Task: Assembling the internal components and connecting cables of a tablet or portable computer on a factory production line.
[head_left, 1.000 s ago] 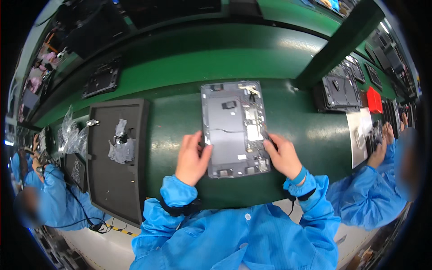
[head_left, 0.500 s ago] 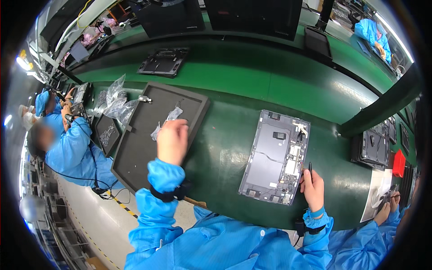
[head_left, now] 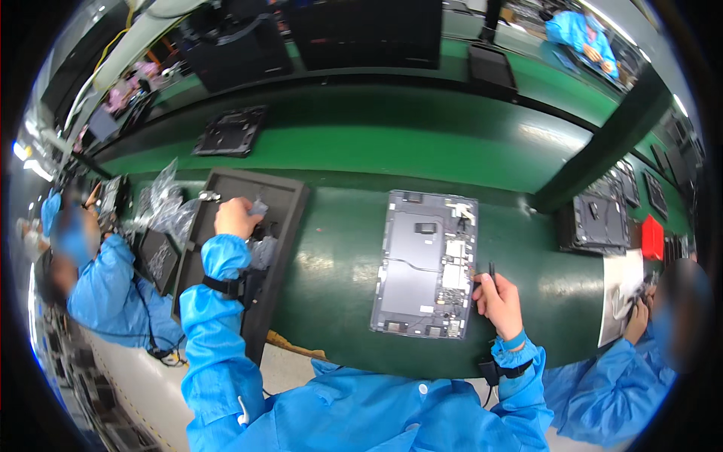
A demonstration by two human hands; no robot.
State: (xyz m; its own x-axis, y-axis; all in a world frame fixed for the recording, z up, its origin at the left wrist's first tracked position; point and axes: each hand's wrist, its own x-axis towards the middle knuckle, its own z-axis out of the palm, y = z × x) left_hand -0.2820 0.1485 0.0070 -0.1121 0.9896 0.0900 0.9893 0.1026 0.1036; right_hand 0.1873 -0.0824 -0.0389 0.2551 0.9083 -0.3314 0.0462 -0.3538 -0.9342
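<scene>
My left hand [head_left: 235,218] is over the dark shallow tray [head_left: 290,237] on the left, its fingers closed on a small greyish plastic-like packet [head_left: 259,207]. Similar packets [head_left: 263,252] lie in the tray beside my wrist, partly covered by my sleeve. An opened tablet-like housing [head_left: 407,282] lies flat on the green bench, showing its circuit board and a thin cable. At its right edge my right hand [head_left: 499,303] is closed round a dark pen-like tool [head_left: 492,268]. The tool's working end is hard to make out.
A small metal part [head_left: 208,196] rests on the tray's far left edge. Clear plastic bags [head_left: 164,200] and a bin of small parts [head_left: 157,260] lie farther left. Stacked housings [head_left: 599,222], a red bin [head_left: 652,238] and a dark post [head_left: 602,143] stand right. Co-workers sit on both sides.
The whole view has shifted. My left hand has moved farther up the tray and closed on a packet; more packets show below it. My right hand stays beside the housing with its tool.
</scene>
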